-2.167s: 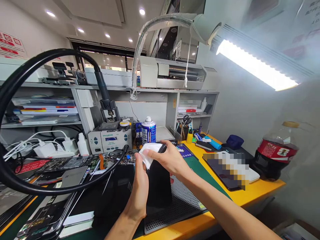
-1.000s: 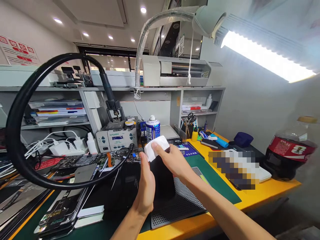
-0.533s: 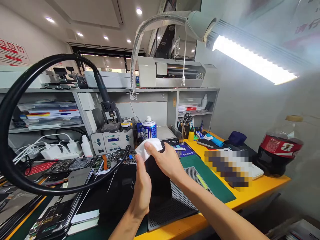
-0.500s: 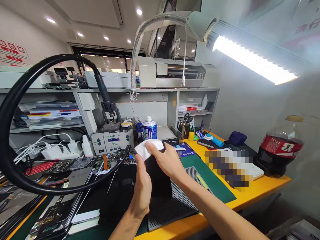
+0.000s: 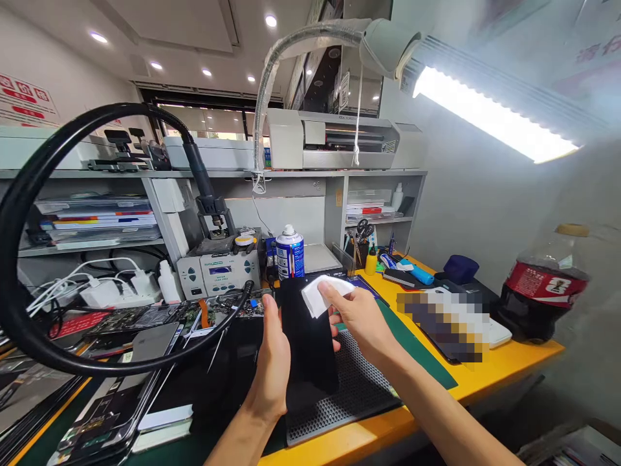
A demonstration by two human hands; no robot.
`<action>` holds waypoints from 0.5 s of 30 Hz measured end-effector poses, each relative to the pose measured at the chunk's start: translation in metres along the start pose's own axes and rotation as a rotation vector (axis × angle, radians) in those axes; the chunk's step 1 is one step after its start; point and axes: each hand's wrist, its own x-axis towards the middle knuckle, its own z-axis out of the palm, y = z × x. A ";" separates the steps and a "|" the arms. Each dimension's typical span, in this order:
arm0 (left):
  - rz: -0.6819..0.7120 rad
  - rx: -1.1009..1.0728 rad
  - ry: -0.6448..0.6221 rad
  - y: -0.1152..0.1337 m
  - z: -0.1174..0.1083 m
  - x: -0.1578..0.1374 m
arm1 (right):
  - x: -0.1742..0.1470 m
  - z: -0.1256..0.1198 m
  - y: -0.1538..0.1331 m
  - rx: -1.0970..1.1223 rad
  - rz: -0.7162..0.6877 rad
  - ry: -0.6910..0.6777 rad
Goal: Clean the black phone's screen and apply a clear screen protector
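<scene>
My left hand grips a black phone from the left side. Its thumb lies along the near edge and its fingertips show at the phone's right edge. The phone is held upright, its dark face turned toward me. Pinched in my right hand is a folded white wipe, which lies against the upper right part of the phone's face. Below both hands lies a grey perforated mat on a green work mat.
To the left, a thick black hose loops up from a grey soldering station. Opened phones and parts lie piled there. A blue spray can stands behind my hands. At right are a cola bottle and a pixelated object.
My right hand has moved the wipe from the phone's upper left corner across to its upper right. The phone's face has turned more toward me, staying in my left hand.
</scene>
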 end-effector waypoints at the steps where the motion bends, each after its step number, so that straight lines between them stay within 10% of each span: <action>1: -0.032 0.025 -0.009 0.002 0.001 -0.001 | 0.000 -0.003 0.001 0.002 -0.019 -0.004; 8: -0.092 0.059 0.039 0.004 0.001 -0.002 | 0.011 -0.016 0.011 -0.146 -0.222 0.254; 15: -0.031 0.058 -0.010 -0.001 -0.005 0.003 | 0.004 -0.015 0.020 -0.419 -0.729 0.385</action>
